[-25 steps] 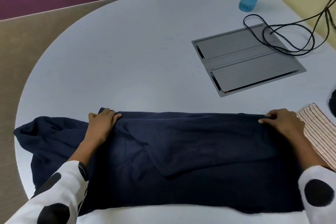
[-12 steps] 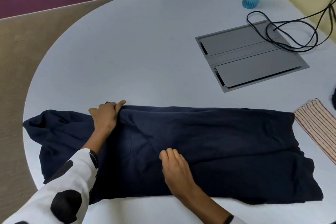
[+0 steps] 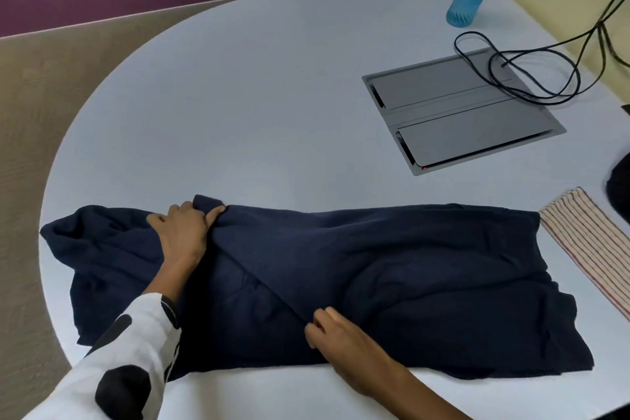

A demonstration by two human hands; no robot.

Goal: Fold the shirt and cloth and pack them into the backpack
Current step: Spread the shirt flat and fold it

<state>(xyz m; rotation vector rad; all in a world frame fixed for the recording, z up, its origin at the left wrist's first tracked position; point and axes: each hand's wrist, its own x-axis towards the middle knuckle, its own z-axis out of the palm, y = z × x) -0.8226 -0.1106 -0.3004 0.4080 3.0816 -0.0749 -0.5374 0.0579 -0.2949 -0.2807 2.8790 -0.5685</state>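
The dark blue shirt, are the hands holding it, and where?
Yes. The left hand grips the shirt at its far edge, fingers curled round a bunch of fabric. The right hand pinches the near end of a diagonal fold.

**Navy shirt spread wide, striped cloth waiting at the right**

The dark navy shirt (image 3: 392, 269) lies flat across the near edge of the table, stretched long from left to right. A diagonal fold line cuts across its middle, its left end is bunched and rumpled, and its right end is looser and wavy at the hem. Just beside that right end, the cream cloth (image 3: 593, 249) with thin red stripes lies flat, running off the frame's edge.
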